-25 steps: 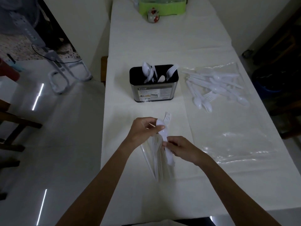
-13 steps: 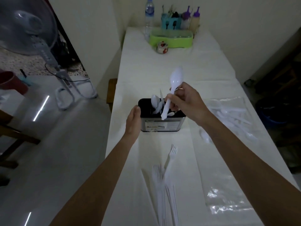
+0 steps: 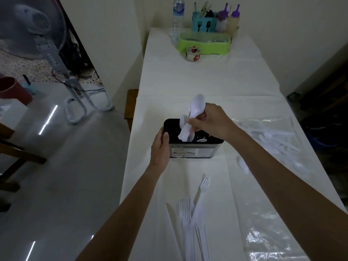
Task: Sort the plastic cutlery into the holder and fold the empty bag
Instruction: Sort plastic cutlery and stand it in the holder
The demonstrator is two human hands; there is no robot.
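- While tipped over the holder (image 3: 192, 150), right hand (image 3: 212, 120) with fingers (image 3: 195, 121) pinching a white spoon (image 3: 194, 110) by its handle, bowl up, lower end pointing down into the holder's open top.
- Pressed flat against the holder's left wall: left hand (image 3: 160, 147), thumb on the front corner, fingers together, steadying rather than pinching.
- Black on top and metal-sided with a paper label in front, standing upright at mid surface (image 3: 207, 76); a few white spoon ends visible inside, compartments too dark to tell apart.
- Nearer the camera, lying loose on the white cloth: a bundle of forks (image 3: 190, 221), tines pointing away, with one fork angled off to the right of the rest.
- Off to the right, spread flat: clear plastic bag (image 3: 267, 240), with a heap of remaining cutlery (image 3: 271, 136) on its far part, blurred.
- One stray spoon (image 3: 243, 165) just beside the bag's left edge.
- At the far end: green tray (image 3: 204, 44), water bottle (image 3: 177, 17), teal utensil cup (image 3: 204, 25) and squeeze bottles (image 3: 232, 21).
- On the floor at left: standing fan (image 3: 32, 29).
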